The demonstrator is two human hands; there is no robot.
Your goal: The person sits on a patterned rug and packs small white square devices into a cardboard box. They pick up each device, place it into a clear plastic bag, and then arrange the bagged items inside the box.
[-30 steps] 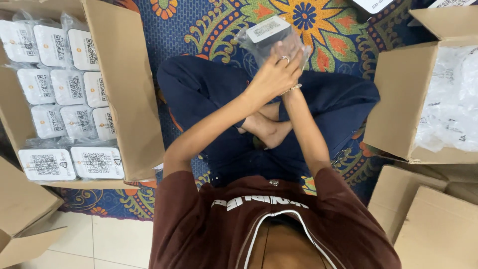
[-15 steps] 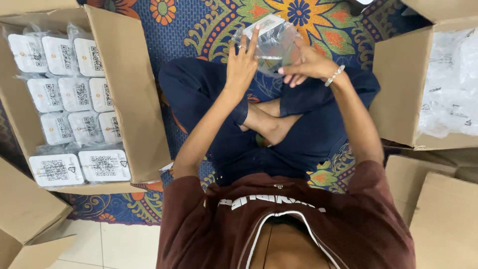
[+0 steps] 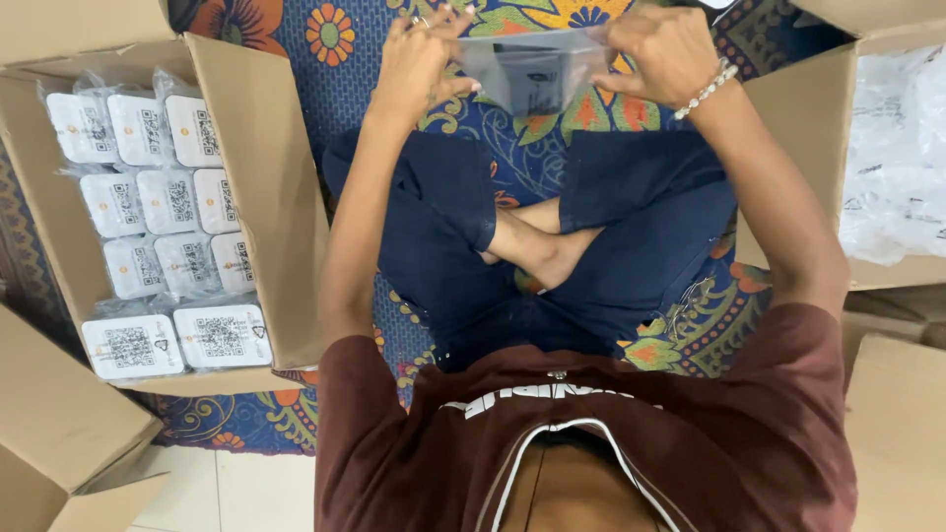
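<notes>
Both my hands are up at the far edge of view, over the patterned rug (image 3: 325, 39), and between them I hold a clear plastic bag (image 3: 537, 69) stretched out flat. My left hand (image 3: 419, 64) has its fingers closed on the bag's left edge, thumb pressed against the plastic; my right hand (image 3: 665, 54), with a beaded bracelet (image 3: 708, 91) at the wrist, has its fingers pinched shut on the bag's right upper edge. The bag hangs in the air above my crossed legs, in dark blue trousers (image 3: 631, 246), touching nothing but my fingers; something dark with a pale label shows through the plastic, though I cannot tell what it is. To my left sits an open cardboard box (image 3: 266, 197), packed in rows with small white packets (image 3: 163, 202) wrapped in clear film, each bearing a square printed code. To my right another open cardboard box (image 3: 803, 138) holds a heap of crumpled clear plastic bags (image 3: 897, 167). More cardboard flaps (image 3: 59, 433) lie near me at the left, on the pale tiled floor (image 3: 236, 488), and another carton (image 3: 897, 424) sits near my right side.
</notes>
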